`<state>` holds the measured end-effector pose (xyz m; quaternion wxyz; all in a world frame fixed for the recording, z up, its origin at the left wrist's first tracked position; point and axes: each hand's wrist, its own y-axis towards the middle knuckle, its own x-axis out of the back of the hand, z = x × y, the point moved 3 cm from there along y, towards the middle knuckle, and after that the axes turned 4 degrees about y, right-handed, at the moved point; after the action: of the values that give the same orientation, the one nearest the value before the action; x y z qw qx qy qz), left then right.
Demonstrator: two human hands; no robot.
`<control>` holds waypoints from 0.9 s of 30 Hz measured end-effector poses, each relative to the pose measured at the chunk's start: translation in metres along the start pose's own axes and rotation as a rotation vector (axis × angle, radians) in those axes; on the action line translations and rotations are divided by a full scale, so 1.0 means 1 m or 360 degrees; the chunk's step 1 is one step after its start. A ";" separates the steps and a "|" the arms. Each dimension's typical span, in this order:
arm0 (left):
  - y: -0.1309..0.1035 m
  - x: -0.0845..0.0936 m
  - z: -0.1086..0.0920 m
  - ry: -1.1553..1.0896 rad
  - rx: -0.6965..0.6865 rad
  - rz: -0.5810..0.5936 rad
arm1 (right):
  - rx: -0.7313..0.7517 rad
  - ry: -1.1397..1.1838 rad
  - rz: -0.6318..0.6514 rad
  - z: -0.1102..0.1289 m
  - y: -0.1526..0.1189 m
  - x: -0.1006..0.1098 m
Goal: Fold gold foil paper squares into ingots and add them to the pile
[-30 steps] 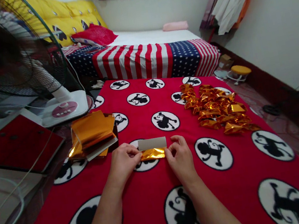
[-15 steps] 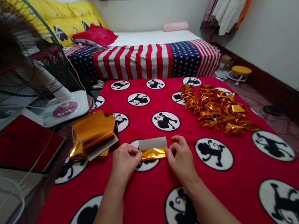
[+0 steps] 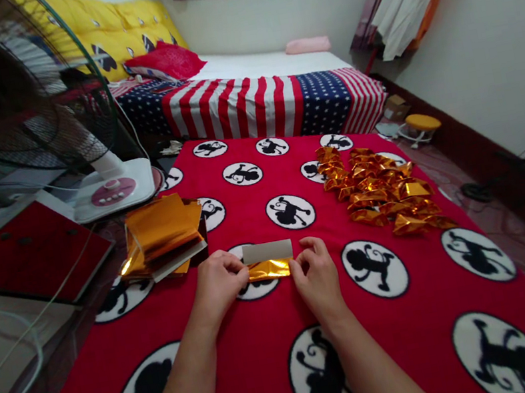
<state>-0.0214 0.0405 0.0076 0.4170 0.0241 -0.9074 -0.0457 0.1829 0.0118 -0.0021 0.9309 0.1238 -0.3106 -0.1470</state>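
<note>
A sheet of gold foil paper [image 3: 270, 269] lies between my hands, its near part folded over with the gold side up and its far strip showing a plain grey back. My left hand [image 3: 222, 283] pinches the left end of the fold between thumb and fingers. At the right end, my right hand [image 3: 316, 275] grips the same fold, fingers curled. Left of my hands is a stack of flat gold foil sheets [image 3: 166, 227]. Over to the right sit several rows of folded gold foil pieces [image 3: 378, 193], shaped like small ingots.
A red cloth [image 3: 270, 385] with black monkey figures in white circles covers the surface under my hands. To the left stands an electric fan [image 3: 113, 189], with a white cable [image 3: 37, 331] nearby. Beyond is a bed [image 3: 246, 104]; a yellow stool [image 3: 423, 122] stands at right.
</note>
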 end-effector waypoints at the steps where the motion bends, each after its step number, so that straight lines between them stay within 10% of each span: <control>1: 0.000 0.000 0.000 -0.0016 -0.0003 0.0015 | 0.0002 0.0012 0.0001 0.000 0.000 0.000; 27: 0.002 0.001 -0.007 0.0110 0.0097 0.0062 | -0.0003 -0.0066 0.0025 -0.001 0.002 -0.001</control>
<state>-0.0167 0.0416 0.0131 0.4479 0.0207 -0.8938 -0.0092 0.1832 0.0143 -0.0029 0.9256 0.1175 -0.3305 -0.1424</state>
